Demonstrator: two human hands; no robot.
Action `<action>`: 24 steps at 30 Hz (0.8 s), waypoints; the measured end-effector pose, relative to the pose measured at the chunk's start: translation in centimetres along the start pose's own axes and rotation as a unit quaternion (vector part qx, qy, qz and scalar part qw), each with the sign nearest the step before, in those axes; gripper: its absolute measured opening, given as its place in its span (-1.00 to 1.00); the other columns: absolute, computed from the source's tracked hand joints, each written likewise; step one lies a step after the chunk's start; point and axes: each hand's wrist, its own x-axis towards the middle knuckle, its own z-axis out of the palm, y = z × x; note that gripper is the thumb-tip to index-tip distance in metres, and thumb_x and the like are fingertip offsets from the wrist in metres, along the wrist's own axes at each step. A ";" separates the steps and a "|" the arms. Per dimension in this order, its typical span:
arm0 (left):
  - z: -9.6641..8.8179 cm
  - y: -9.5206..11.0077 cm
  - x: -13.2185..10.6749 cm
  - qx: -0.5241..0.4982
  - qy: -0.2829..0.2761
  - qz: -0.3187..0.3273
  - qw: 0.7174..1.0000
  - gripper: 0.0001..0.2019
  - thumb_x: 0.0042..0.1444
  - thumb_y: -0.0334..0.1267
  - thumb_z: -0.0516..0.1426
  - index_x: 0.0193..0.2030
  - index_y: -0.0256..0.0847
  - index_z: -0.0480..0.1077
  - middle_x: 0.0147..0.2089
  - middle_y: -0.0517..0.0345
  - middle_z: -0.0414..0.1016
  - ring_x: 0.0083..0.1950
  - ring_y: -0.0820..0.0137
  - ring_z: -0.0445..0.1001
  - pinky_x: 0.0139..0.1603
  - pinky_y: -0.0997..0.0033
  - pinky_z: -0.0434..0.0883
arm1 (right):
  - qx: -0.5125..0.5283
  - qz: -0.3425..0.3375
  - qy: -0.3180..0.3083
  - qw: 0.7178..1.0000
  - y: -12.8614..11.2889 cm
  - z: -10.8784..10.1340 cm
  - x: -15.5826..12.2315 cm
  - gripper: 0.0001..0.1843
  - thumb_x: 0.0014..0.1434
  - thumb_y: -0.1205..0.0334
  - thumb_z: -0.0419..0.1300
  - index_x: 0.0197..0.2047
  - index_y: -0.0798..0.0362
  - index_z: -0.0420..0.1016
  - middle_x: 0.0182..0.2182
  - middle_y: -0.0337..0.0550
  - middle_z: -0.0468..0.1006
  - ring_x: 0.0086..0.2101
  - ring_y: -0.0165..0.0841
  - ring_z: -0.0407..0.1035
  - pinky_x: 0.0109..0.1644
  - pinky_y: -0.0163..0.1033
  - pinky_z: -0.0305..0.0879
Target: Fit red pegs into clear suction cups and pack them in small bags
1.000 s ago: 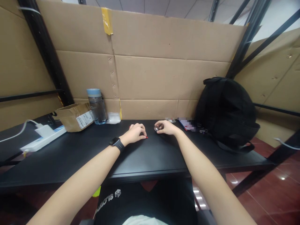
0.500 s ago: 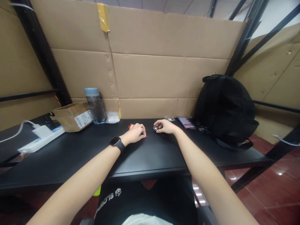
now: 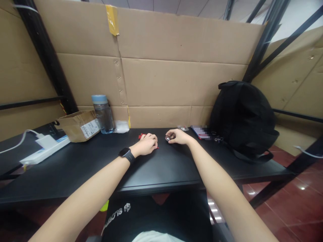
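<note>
Right hand (image 3: 178,137) had a small shiny disc (image 3: 167,138) pinched in its fingers. Left hand (image 3: 146,144) was curled, red bits (image 3: 141,135) poking out beside its fingers, couldn't tell if they gripped any.

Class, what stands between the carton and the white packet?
The bottle stands between the carton and the white packet, as the head view shows.

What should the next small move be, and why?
I'd probably lift the left hand slightly: it blocks the view beneath it, with red pieces showing only at its edges. The right hand holds the small round object apart from it.
</note>
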 end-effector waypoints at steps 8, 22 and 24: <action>0.3 0.1 0.0 0.000 0.006 0.000 1.000 -0.82 0.29 -0.26 0.08 -0.30 -0.15 0.46 0.06 0.05 0.45 0.11 0.19 0.32 0.04 0.15 0.22 | 0.000 -0.003 -0.004 1.000 -0.1 0.0 0.0 -0.50 -0.09 0.31 0.47 -0.02 0.08 0.59 -0.17 -0.11 0.65 -0.28 -0.36 0.45 -0.17 -0.28 0.39; -1.1 0.1 0.4 -0.067 0.103 -0.084 0.989 -0.88 0.29 -0.15 0.16 -0.23 -0.07 0.50 -0.15 0.15 0.59 0.05 0.22 0.39 0.09 0.12 0.09 | 0.033 0.001 0.010 0.999 -1.3 0.5 -0.1 -0.51 -0.08 0.29 0.48 -0.03 0.07 0.60 -0.17 -0.11 0.65 -0.29 -0.37 0.47 -0.17 -0.27 0.43; -1.3 0.0 0.3 -0.069 0.114 -0.093 0.987 -0.90 0.26 -0.15 0.21 -0.25 -0.07 0.52 -0.15 0.15 0.61 0.05 0.21 0.39 0.10 0.10 0.06 | 0.056 -0.002 0.008 0.998 -1.8 0.6 -0.1 -0.50 -0.08 0.28 0.49 -0.02 0.07 0.59 -0.14 -0.08 0.64 -0.29 -0.37 0.48 -0.16 -0.26 0.45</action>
